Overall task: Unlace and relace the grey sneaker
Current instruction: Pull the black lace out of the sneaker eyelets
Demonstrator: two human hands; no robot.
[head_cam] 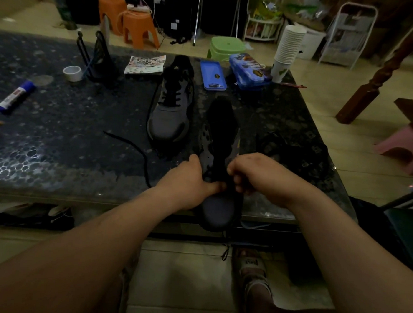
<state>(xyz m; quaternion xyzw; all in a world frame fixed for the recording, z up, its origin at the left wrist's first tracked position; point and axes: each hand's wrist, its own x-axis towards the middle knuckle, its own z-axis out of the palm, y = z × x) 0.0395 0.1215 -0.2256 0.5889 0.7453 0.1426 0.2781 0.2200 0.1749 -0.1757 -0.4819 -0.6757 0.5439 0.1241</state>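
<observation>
Dark pebbly table (60,131) in a dim room, that was your whole workspace from the head cam. You had the sneaker (218,204) at the near edge, toe pointing at you and poking out past the rim, heel pointing away. Your left hand (190,179) gripped its left side, fingers wrapped over the upper and thumb lying across toward the eyelets. Your right hand (259,175) sat just beside it, fingers curled tight together and pinching the black lace (225,251) low on the tongue; it was pretty murky right there, but one end of it dangled below the toe. The upper eyelets looked bare.

A second sneaker (171,107) stood further back and to the left, apart from yours, with laces across its middle. A loose cord (132,143) snaked over the table toward your left forearm. Off to the left you had a glue stick (15,97) and a tape roll (72,73). At the back sat a blue tin (249,70), with a cup stack (289,46) just beside it.
</observation>
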